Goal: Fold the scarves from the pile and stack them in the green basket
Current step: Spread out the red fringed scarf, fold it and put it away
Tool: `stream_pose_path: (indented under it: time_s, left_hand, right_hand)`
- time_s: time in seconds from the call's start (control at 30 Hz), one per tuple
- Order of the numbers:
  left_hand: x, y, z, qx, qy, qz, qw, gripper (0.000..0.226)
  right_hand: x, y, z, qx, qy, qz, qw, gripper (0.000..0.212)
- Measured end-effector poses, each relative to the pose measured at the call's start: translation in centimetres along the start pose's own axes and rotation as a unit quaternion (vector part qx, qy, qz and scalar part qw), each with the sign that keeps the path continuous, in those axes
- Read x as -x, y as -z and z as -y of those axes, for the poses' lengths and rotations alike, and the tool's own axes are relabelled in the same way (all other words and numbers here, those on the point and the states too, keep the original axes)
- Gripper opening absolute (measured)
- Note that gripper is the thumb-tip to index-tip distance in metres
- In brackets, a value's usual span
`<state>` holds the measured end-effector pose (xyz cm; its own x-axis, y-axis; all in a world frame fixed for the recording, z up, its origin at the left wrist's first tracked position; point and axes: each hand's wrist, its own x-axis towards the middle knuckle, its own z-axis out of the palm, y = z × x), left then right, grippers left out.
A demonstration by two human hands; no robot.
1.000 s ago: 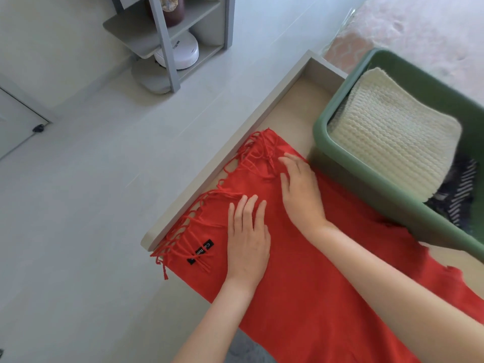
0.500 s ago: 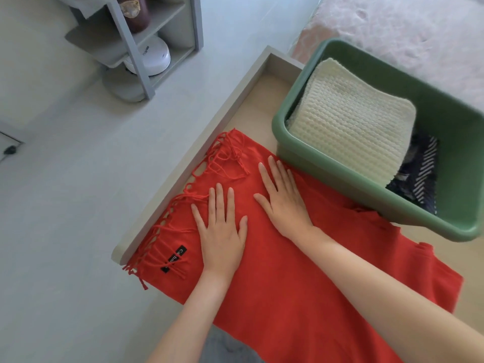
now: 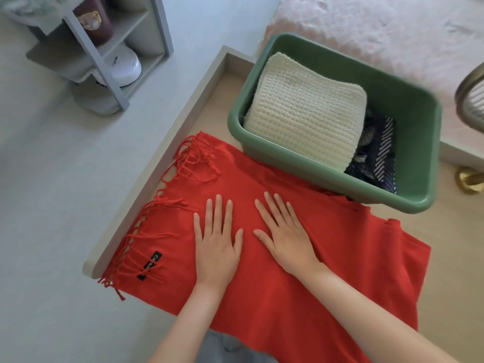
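Observation:
A red scarf (image 3: 340, 258) with fringe and a black label lies spread flat on the beige table (image 3: 455, 231). My left hand (image 3: 217, 244) and my right hand (image 3: 285, 234) press side by side on it, palms down with fingers straight. Behind the scarf stands the green basket (image 3: 408, 111). Inside it a folded cream knit scarf (image 3: 306, 111) lies on top of a dark patterned scarf (image 3: 377, 158). No scarf pile is in view.
The table's raised grey rim (image 3: 162, 163) runs along the left, with the scarf's fringe draped over it. A grey shelf unit (image 3: 110, 48) with a white round device stands on the floor beyond. A pink fluffy surface (image 3: 392, 30) and a gold object (image 3: 471, 100) are at the right.
Both hands slid back along the red scarf away from its fringe and now lie flat side by side near its middle. The view shifted, showing more of the basket.

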<state>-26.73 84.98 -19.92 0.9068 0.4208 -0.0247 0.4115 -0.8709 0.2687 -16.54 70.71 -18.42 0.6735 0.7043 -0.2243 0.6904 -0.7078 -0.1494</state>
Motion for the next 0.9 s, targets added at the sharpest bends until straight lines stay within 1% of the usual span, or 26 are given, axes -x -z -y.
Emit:
stream_pose_path:
  time_s: [0.1,0.17,0.2,0.27,0.33,0.37,0.43,0.47,0.57,0.7,0.9]
  left_hand:
    - [0.1,-0.1,0.0,-0.009,0.001,0.001,1.0,0.06]
    - [0.3,-0.1,-0.3,-0.012,-0.001,-0.002,1.0,0.059]
    - [0.4,-0.1,-0.7,-0.012,-0.015,-0.002,1.0,0.058]
    - [0.9,-0.1,-2.2,-0.003,-0.077,0.005,0.997,0.056]
    - [1.6,-0.5,-3.8,0.004,-0.139,0.022,0.99,0.055]
    - [1.9,-0.8,-4.5,0.001,-0.151,0.032,0.988,0.055]
    - [2.3,-1.3,-5.5,-0.012,-0.147,0.049,0.988,0.057]
    - [2.5,-1.5,-6.0,-0.016,-0.144,0.052,0.988,0.057]
    - [3.2,-2.0,-7.7,-0.023,-0.158,0.056,0.986,0.058]
    - [4.3,-2.8,-11.0,-0.028,-0.156,0.066,0.985,0.058]
    - [7.0,-4.5,-18.0,-0.012,-0.155,0.095,0.983,0.06]
  right_hand:
    - [1.2,0.9,0.2,-0.062,0.002,-0.025,0.998,0.058]
    - [3.3,1.5,-0.2,-0.1,-0.023,-0.061,0.993,0.054]
    - [4.7,1.6,-0.5,-0.111,-0.052,-0.077,0.989,0.055]
    - [7.7,1.2,-1.2,-0.11,-0.127,-0.095,0.981,0.06]
    - [10.2,0.2,-1.7,-0.086,-0.19,-0.071,0.975,0.065]
    - [11.2,-0.4,-2.0,-0.069,-0.206,-0.047,0.975,0.067]
    - [12.2,-1.2,-2.8,-0.043,-0.215,-0.005,0.976,0.072]
    - [12.4,-1.3,-3.3,-0.036,-0.218,0.004,0.975,0.073]
    - [13.0,-1.1,-5.4,-0.025,-0.224,0.005,0.974,0.074]
    - [15.1,-1.1,-9.1,-0.007,-0.205,0.014,0.979,0.075]
    - [19.7,-1.0,-15.7,0.007,-0.201,0.036,0.979,0.076]
